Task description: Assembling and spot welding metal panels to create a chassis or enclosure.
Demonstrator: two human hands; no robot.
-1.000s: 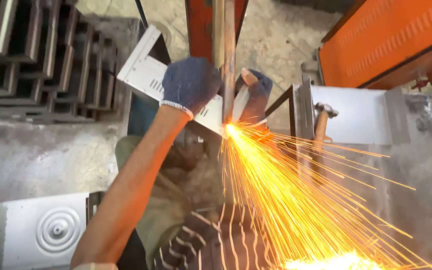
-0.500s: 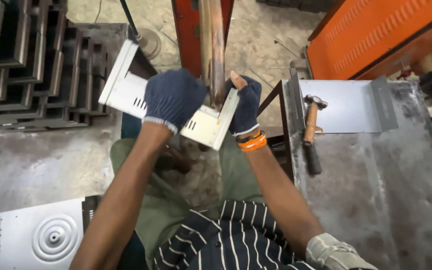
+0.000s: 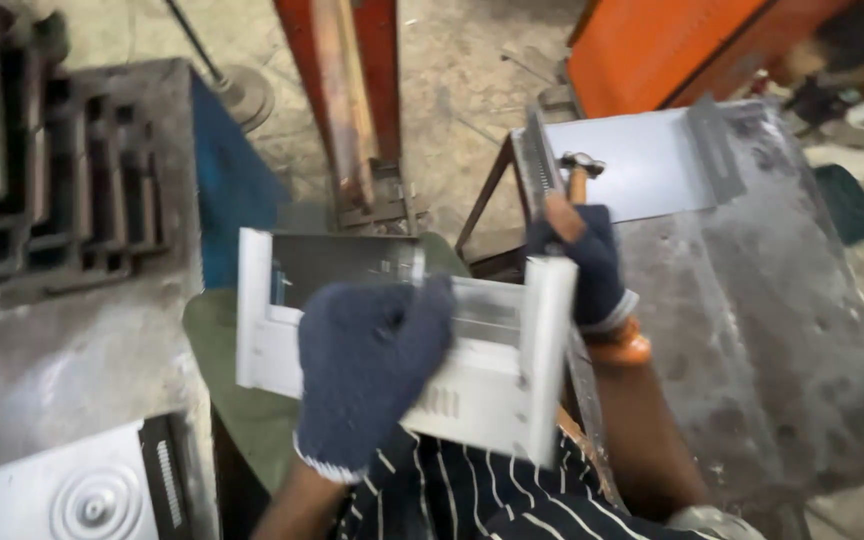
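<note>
White folded sheet-metal box panel [image 3: 492, 385], with upturned flanges at both ends and a small row of slots in its face, sits at the centre of the view, held above the person's lap between both hands. Its left flange points toward 9 o'clock, and its right flange stands upright at about 3 o'clock from the panel's middle.

Left hand [image 3: 372, 365], in a dark blue knitted glove, lies over the panel's face from the 6 o'clock side, forearm rising from the bottom edge. Its fingers are curled and closed on the panel's upper edge; motion blur hides the fingertips.

Right hand [image 3: 587, 265], in the same kind of glove with 1 bare fingertip poking out, grips the top of the right flange, fingers wrapped round it. An orange band circles that wrist, and the forearm runs down toward 5 o'clock.

At 12 o'clock stands a red upright machine column [image 3: 352, 100]. At 2 o'clock a wooden-handled hammer [image 3: 579, 175] is mostly hidden behind the right hand, lying on a flat grey metal sheet [image 3: 642, 160] on the worn steel workbench [image 3: 782, 340]. At 7 o'clock a white pressed panel with a round embossed pattern [image 3: 82, 495] is cut off by the frame. Dark stacked metal frames [image 3: 52, 180] at 10 o'clock are blurred.
</note>
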